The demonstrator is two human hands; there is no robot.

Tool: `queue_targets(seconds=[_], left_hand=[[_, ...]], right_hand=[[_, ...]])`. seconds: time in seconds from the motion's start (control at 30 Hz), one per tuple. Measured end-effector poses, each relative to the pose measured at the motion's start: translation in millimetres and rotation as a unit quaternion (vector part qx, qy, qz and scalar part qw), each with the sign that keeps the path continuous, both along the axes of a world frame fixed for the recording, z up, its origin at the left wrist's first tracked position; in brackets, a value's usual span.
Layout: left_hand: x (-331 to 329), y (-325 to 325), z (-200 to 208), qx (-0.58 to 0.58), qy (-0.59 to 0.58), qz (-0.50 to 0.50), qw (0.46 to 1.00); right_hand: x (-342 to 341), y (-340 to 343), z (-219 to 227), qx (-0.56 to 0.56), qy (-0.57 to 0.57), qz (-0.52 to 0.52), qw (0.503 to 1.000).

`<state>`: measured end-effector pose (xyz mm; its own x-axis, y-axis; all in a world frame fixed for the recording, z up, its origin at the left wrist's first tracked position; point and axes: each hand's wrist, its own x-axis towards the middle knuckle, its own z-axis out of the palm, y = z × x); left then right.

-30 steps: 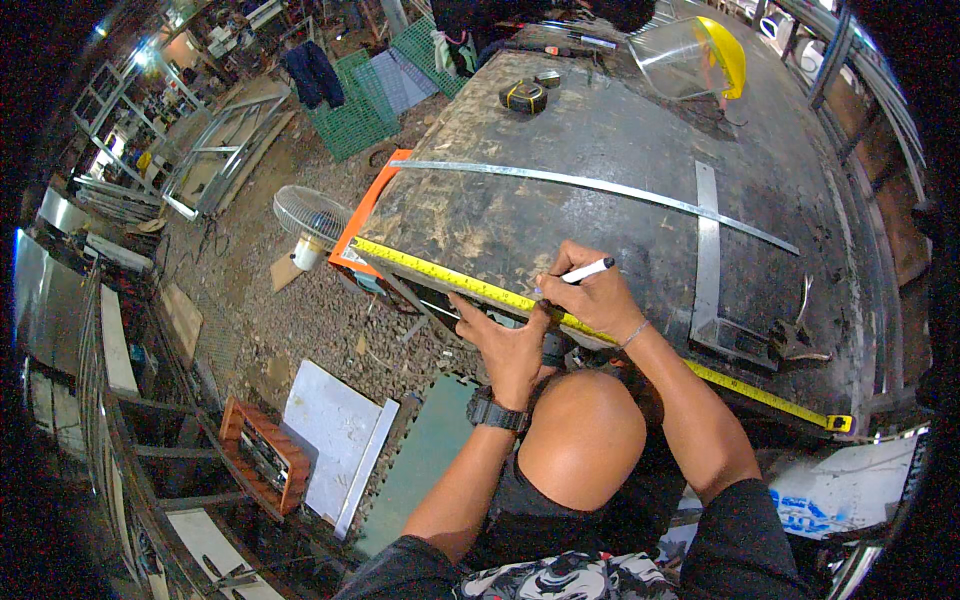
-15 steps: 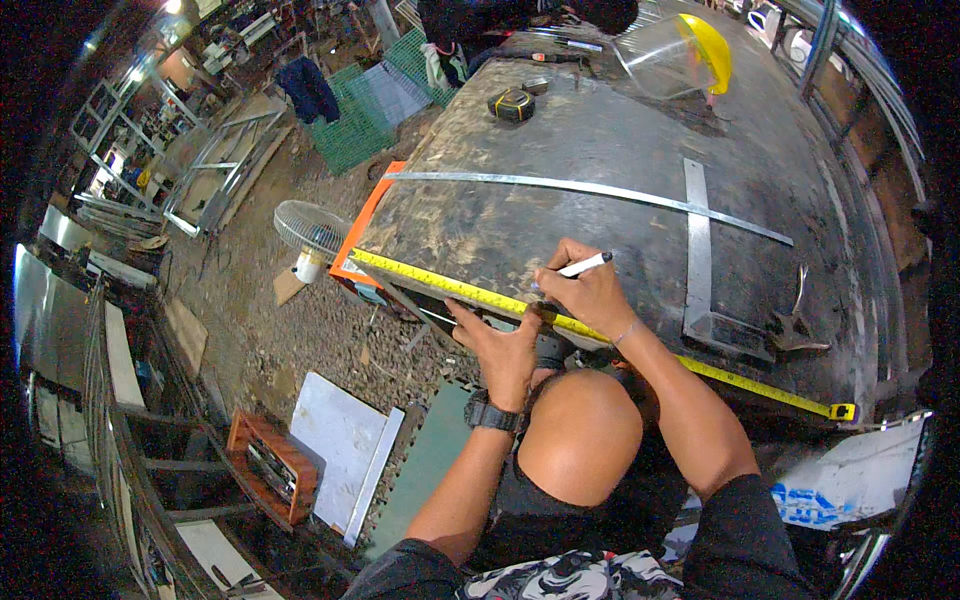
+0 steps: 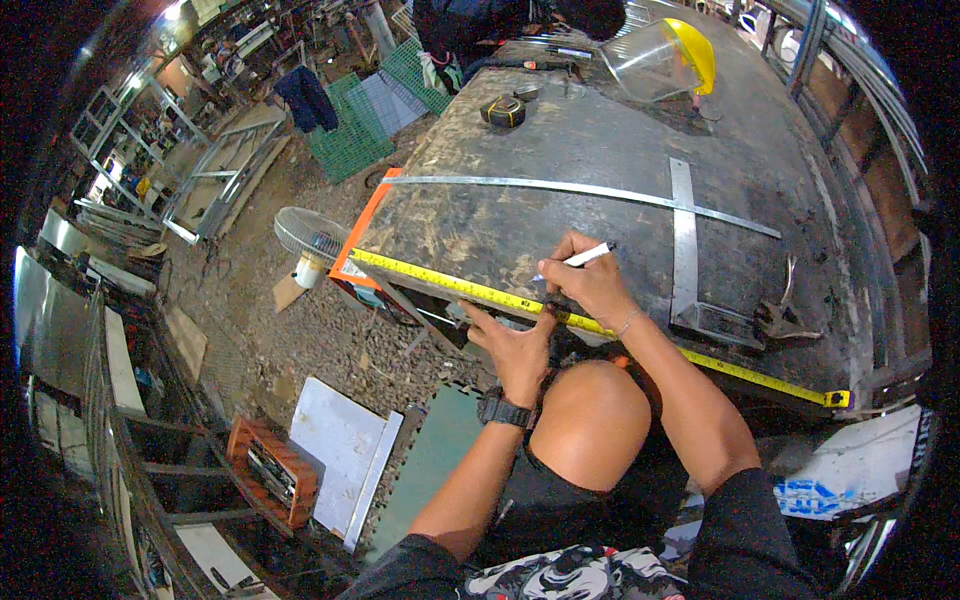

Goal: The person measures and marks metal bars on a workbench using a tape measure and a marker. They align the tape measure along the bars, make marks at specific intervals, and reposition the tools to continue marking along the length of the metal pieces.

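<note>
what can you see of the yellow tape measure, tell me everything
The yellow tape measure is a long, thin strip with dark markings facing up, probably metal. It lies extended along the near edge of the dark worktop, from close by an orange piece at left to a yellow-and-black end at right. The left hand has its thumb at it, apparently touching; the right hand extends across it, wrist and forearm hiding a stretch.

Yellow tape measure (image 3: 440, 279) partly hidden by right forearm (image 3: 692, 405), co-worker (image 3: 468, 28) cut off by top edge

Yellow tape (image 3: 480, 292) lies extended near a tilted white marker (image 3: 588, 256)
</note>
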<state>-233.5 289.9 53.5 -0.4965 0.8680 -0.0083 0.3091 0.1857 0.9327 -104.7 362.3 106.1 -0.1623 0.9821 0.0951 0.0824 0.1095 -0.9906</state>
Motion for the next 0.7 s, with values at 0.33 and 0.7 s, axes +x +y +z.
queue_targets(seconds=[0.33,0.7], left_hand=[[3.0,-0.4,-0.6,0.021,0.008,0.002,1.000],[1.0,0.8,-2.5,0.024,0.023,-0.005,0.999]], right_hand=[[3.9,-11.5,-8.8,0.054,-0.110,0.009,0.992],[4.6,-12.4,-8.1,0.082,-0.138,0.009,0.987]])
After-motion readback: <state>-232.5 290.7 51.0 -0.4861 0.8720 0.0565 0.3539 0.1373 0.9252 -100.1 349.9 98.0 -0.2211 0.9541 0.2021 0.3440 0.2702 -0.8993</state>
